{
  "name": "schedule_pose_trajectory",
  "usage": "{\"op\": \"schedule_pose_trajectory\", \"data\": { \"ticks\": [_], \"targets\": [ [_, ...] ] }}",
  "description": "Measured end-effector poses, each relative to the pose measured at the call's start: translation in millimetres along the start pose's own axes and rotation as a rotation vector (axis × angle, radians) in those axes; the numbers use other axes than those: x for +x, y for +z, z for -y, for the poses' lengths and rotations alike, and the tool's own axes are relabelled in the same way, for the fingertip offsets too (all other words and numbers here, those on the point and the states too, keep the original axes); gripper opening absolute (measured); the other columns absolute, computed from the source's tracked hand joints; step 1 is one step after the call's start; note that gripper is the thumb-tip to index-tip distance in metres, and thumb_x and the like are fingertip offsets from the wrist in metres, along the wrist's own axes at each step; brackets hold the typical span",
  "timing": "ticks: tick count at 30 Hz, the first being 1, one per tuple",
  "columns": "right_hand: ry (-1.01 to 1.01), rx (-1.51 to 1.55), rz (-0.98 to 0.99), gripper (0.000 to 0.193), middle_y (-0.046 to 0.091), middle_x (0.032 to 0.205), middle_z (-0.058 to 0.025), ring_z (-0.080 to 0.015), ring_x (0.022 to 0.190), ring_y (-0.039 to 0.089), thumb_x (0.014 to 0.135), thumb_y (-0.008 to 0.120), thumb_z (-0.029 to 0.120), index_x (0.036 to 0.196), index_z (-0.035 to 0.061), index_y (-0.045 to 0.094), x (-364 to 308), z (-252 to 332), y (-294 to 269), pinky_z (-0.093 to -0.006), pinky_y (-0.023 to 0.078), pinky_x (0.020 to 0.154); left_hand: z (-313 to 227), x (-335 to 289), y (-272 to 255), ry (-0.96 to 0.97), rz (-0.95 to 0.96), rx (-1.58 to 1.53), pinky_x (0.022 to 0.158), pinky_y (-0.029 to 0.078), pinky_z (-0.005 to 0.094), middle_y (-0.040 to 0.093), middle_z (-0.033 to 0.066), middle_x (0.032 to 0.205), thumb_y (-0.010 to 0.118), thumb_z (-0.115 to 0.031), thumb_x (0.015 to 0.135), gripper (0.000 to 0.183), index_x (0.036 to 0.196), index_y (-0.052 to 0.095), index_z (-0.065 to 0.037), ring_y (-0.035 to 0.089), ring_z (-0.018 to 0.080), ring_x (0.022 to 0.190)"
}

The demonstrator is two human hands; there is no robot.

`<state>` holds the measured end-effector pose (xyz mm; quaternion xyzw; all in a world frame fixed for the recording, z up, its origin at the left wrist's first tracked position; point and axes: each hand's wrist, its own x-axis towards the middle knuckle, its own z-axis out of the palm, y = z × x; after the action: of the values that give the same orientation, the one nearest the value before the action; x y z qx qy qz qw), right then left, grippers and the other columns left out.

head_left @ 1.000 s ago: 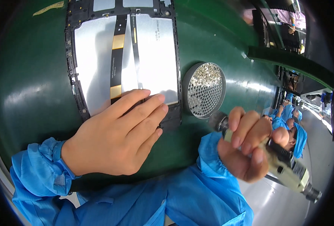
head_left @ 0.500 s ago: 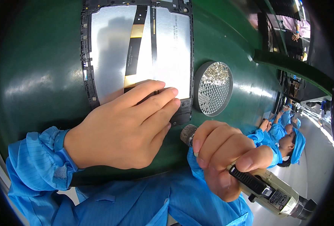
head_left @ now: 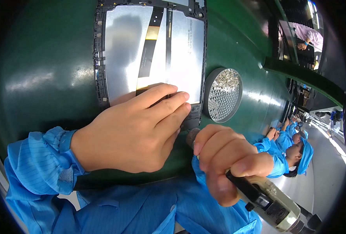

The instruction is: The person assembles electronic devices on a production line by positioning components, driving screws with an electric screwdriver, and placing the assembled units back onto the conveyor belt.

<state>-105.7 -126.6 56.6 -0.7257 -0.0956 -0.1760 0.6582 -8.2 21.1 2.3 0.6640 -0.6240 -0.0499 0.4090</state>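
A tablet body (head_left: 120,58) with a black frame, a silver metal back and two dark ribbon strips lies in front of me. My left hand (head_left: 136,130) rests on its near end, fingers stretched out and palm down, covering the near left corner. My right hand (head_left: 229,160) is wrapped round an electric screwdriver (head_left: 272,202) with a cream body and a black lever. The screwdriver's knurled metal nose (head_left: 192,137) points at the tablet's near right corner. Its bit is hidden, so I cannot tell whether it touches the frame.
A round grey dish (head_left: 224,95) with a perforated plate and many small screws stands just right of the tablet. The bench (head_left: 44,78) has a green surface. Farther right, a co-worker in blue (head_left: 294,152) sits along the bench, and a green-edged bar (head_left: 302,74) crosses the upper right.
The tablet and my left hand have shifted a little to the right. My right hand has moved slightly left and tilted, and the screwdriver's rear end now sits lower.
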Motion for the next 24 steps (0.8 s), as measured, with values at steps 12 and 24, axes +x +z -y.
{"op": "schedule_pose_trajectory", "data": {
  "ticks": [12,24],
  "targets": [
    [-0.118,0.011,-0.179,0.035,0.048,0.066,-0.0054,-0.0186,0.058,0.049,0.082,0.057,0.009,0.115,0.006,0.047,-15,11,-55,-0.0383,0.042,0.06,-15,0,11,0.049,-0.034,0.189,0.092,0.049,0.046,0.061,0.023,0.105,0.068,-0.005,0.073,0.02,0.088,0.065,0.007,0.06,0.0371,0.104],
    [-0.156,-0.005,-0.444,0.036,0.05,0.066,-0.008,-0.0192,0.058,0.051,0.079,0.059,0.005,0.114,0.0023,0.048,-48,-11,-127,-0.0395,0.045,0.063,-32,9,25,-0.139,0.004,0.189,0.09,0.051,0.0466,0.058,0.0184,0.098,0.073,0.006,0.065,0.027,0.09,0.062,0.007,0.058,0.0386,0.109]
  ]
}}
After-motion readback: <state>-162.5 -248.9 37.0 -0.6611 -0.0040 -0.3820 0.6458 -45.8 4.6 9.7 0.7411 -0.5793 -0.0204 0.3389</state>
